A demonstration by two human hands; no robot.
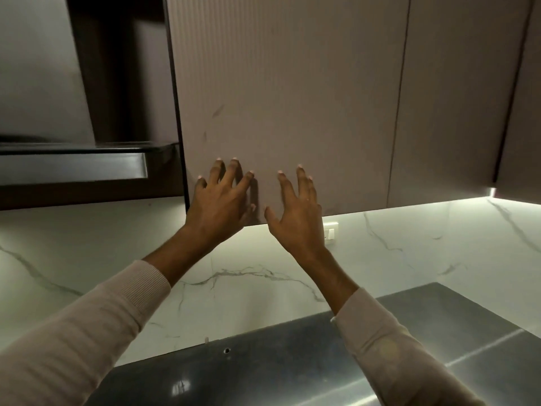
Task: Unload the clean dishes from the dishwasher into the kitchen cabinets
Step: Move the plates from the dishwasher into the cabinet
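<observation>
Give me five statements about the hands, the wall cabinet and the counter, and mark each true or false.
1. Both hands are empty, fingers spread. True: left hand and right hand hold nothing.
2. The cabinet door stands wide open. False: it is shut.
3. The left hand is near the door's lower left corner. True.
4. A plate sits on the steel counter. False: no dish shows there.
5. The marble backsplash bears a wall switch. True.
</observation>
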